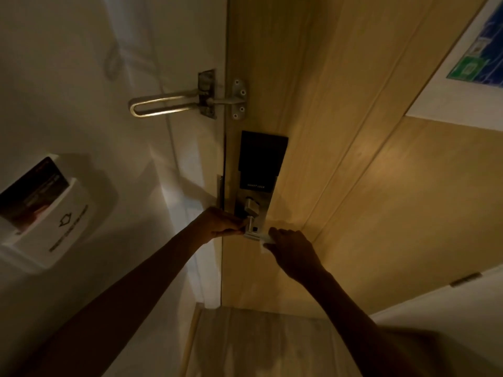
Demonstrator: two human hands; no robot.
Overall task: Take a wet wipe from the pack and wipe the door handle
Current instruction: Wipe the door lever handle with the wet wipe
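The silver door handle (251, 232) juts out from the black smart lock (260, 164) on a pale wooden door (353, 172). My right hand (292, 253) is wrapped around the handle's right end with a white wet wipe (264, 244) pressed against the metal; only a small corner of the wipe shows. My left hand (221, 223) rests at the door's edge, its fingertips touching the handle's base from the left. The wipe pack is out of view.
A metal swing-bar door guard (174, 103) is fixed above the lock. A white key-card holder (46, 210) with a card in it hangs on the left wall. A poster (479, 55) is on the door at upper right. Floor lies below.
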